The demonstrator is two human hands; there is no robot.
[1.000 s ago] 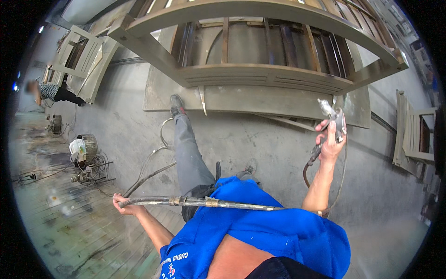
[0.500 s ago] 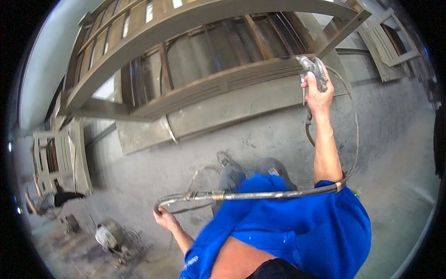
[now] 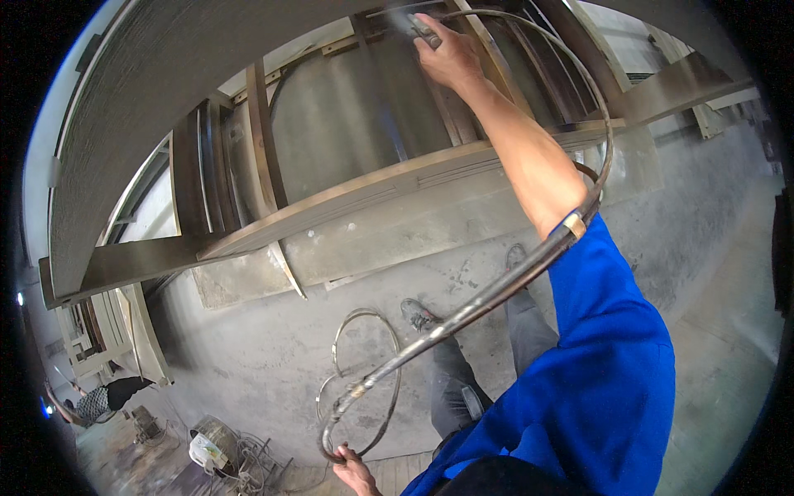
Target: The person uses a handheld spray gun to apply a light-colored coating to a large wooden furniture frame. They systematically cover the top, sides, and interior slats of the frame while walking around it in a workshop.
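Right hand (image 3: 453,58) is wrapped round the spray gun (image 3: 424,31); trigger finger position unclear, can't tell if it's pulled. Left hand (image 3: 354,474) has its fingers curled round the low bend of the hose bundle (image 3: 463,325).

Gun sits beyond the near edge rail of the slatted wooden frame (image 3: 347,202), inside it, toward the far edge. Pale blur at the nozzle, possibly mist.

Gun looks metal: probably rigid, moderately heavy, with hose drag on top, and slick if wet. Handle is the place to hold it, fingers clear of the nozzle, which I'd treat as the delicate bit. Hose bundle looks springy, likely resists tight bends; take it at the bend. Tape band (image 3: 575,225) by the elbow seems a poor handhold.
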